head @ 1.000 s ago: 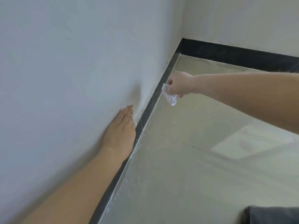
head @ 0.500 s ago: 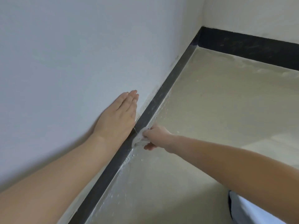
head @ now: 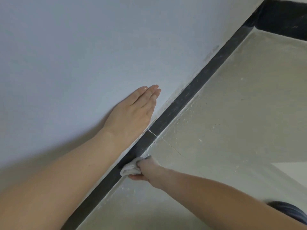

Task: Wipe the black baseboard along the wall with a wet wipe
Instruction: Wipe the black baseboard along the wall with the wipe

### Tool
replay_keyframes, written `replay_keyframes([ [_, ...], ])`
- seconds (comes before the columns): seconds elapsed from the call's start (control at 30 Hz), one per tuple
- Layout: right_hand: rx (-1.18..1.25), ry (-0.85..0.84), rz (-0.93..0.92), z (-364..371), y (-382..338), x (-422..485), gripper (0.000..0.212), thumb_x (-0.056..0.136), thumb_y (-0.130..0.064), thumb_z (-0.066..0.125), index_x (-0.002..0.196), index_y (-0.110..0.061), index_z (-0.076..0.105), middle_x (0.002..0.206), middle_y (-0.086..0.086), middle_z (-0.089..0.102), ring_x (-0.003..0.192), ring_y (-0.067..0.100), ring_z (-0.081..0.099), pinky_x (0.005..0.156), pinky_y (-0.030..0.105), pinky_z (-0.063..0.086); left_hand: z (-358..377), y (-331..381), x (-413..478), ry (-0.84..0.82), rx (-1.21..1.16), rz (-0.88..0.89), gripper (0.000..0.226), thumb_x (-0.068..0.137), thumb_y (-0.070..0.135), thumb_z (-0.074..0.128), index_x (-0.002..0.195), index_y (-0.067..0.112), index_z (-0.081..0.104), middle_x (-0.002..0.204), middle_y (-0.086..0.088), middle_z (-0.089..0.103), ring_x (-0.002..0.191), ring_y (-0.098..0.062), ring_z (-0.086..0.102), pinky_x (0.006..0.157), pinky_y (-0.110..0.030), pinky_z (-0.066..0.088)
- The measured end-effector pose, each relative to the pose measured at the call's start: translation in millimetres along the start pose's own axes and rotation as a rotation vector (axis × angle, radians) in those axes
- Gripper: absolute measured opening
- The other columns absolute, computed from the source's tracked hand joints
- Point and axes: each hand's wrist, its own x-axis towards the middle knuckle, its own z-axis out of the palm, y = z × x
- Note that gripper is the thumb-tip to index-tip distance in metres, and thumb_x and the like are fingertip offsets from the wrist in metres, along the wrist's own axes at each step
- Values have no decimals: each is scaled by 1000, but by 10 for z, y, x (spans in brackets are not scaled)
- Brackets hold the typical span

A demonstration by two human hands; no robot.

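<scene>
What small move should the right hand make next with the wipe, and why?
Probably slide the wet wipe further along the black baseboard, toward the near end. The right hand presses it on the strip, the left hand is flat on the wall, and the near stretch looks unwiped.

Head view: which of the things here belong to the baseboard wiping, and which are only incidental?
Part of the job:
wet wipe, bunched against the strip
black baseboard
right hand, gripping the wipe
left hand, flat on the wall

Incidental:
white wall
dusty floor
dark fabric at the bottom right edge
</scene>
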Motion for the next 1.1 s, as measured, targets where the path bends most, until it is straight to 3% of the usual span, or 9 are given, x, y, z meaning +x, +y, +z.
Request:
replay_keyframes([
  [0.1, 115, 46, -27, -125, -239, 28, 14, 95, -2, 42, 90, -10, 51, 101, 12, 56, 78, 19, 61, 71, 28, 59, 84, 26, -64, 62, 49, 14, 91, 76, -10, -34, 147, 3, 22, 156, -13, 13, 144, -29, 12, 113, -43, -1],
  [0.3, 422, 224, -185, -851, -830, -98, 18, 94, 4, 41, 109, -5, 48, 106, 15, 51, 75, 20, 59, 69, 30, 59, -6, -15, 42, 49, 49, -6, 86, 79, -8, -28, 147, 4, 22, 156, -13, 13, 143, -29, 13, 114, -42, 2],
  [0.4, 526, 334, -329, -1174, -1082, -287, 20, 94, 8, 36, 88, 2, 54, 87, 15, 57, 69, 20, 58, 87, 35, 55, -82, -17, 150, -1, 36, 41, 78, 74, -2, -22, 148, -2, 3, 156, -18, -4, 143, -33, -2, 109, -44, -9],
  [0.5, 616, 474, -251, -1246, -1043, -342, 16, 95, -6, 41, 99, -2, 55, 76, 14, 59, 60, 23, 58, 61, 29, 53, -157, -59, 235, -81, -9, 60, 77, 70, 1, -22, 145, -6, -10, 153, -21, -16, 141, -36, -12, 105, -45, -17],
  [0.63, 335, 271, -48, -799, -638, -281, 21, 93, -3, 43, 102, 4, 60, 92, 22, 63, 58, 25, 60, 49, 28, 54, -164, -79, 349, -93, 3, 87, 76, 69, 0, -23, 144, -7, -13, 152, -22, -19, 141, -36, -14, 105, -45, -18],
  [0.7, 317, 93, 29, -574, -571, -319, 22, 93, 2, 44, 107, 7, 59, 80, 18, 63, 59, 23, 62, 60, 28, 57, -144, -74, 392, -77, 28, 89, 75, 70, 0, -22, 144, -7, -12, 153, -22, -17, 141, -36, -13, 106, -46, -17],
  [0.77, 287, 7, 17, -508, -671, -344, 17, 93, 6, 45, 87, 2, 60, 77, 13, 60, 66, 21, 61, 82, 32, 56, -100, -65, 400, 1, 74, 78, 73, 75, 0, -18, 146, -6, -5, 154, -21, -10, 142, -35, -6, 109, -44, -11],
  [0.97, 322, 175, -120, -943, -1183, -389, 23, 97, -3, 44, 76, -1, 54, 75, 14, 59, 62, 20, 59, 72, 32, 56, 103, -39, 370, 180, 165, 51, 74, 87, -5, -18, 145, 0, 27, 154, -15, 21, 142, -30, 19, 115, -43, 4],
  [1.1, 548, 255, -235, -1237, -1428, -469, 23, 96, -2, 43, 79, -1, 58, 79, 15, 60, 61, 19, 59, 59, 25, 55, 124, -16, 381, 235, 178, 38, 59, 92, 2, -2, 145, -2, 25, 154, -16, 19, 143, -31, 18, 114, -45, 1],
])
